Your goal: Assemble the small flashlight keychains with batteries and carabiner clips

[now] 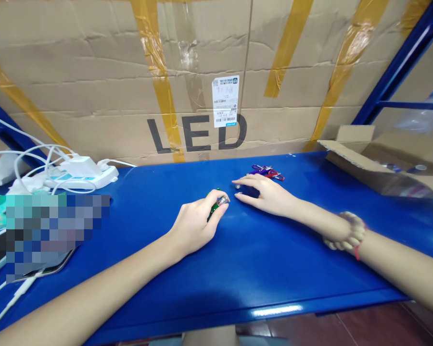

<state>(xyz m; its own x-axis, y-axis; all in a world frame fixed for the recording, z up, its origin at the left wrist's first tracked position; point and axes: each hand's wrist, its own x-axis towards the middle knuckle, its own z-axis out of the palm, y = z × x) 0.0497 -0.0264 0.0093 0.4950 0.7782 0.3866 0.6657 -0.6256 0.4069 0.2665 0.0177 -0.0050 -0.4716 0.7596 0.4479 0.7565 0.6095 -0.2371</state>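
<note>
My left hand [198, 221] is closed around a small green tube [213, 209] with a silvery, partly clear end [222, 201]; it looks like a mini flashlight. Its far end is hidden by the fingers. Just to the right, my right hand [265, 193] hovers low over the blue surface, thumb and index finger apart. A tiny round silver piece [237, 186] shows by its index fingertip; whether they touch I cannot tell. Behind that hand lies a small pile of purple carabiner clips [259, 169] and red carabiner clips [275, 175], partly covered by it.
A blue metal shelf [173, 298] carries everything. At left are a white power strip [104, 178] with tangled cables and a blurred-out phone [57, 259]. An open cardboard box [361, 168] stands at right. A large taped carton [111, 86] walls off the back.
</note>
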